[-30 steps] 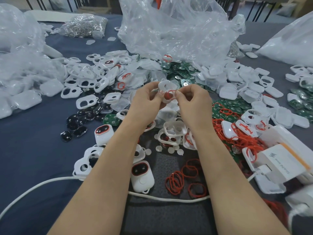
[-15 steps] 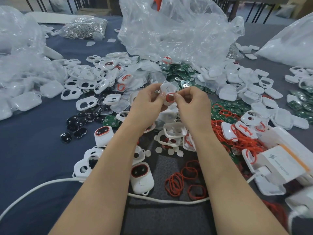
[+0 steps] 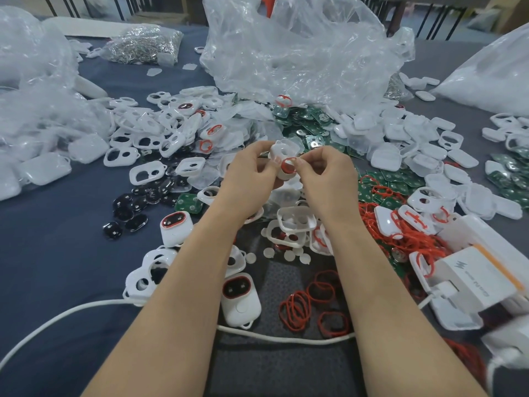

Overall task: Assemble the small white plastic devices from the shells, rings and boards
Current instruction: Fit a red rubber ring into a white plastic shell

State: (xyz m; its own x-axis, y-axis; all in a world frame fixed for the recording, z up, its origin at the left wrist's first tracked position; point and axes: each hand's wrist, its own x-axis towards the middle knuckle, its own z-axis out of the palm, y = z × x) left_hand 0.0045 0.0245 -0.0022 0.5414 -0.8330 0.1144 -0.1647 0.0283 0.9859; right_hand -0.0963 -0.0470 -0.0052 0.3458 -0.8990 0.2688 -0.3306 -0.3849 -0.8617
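White shell (image 3: 282, 151) held mid-air, red ring (image 3: 288, 165) at its opening.

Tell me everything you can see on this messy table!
held shell: one, white, between both hands
held ring: one, red, against that shell
loose shells: many, white, heaped all over
boards: many, green, middle and right
loose rings: many, red, near and right
discs: several, black, left
finished devices: at least two, white, near left
bags: several, clear, far side
cable: one, white, nearest
table: one, dark blue
left hand: holds the shell
right hand: pinches the ring
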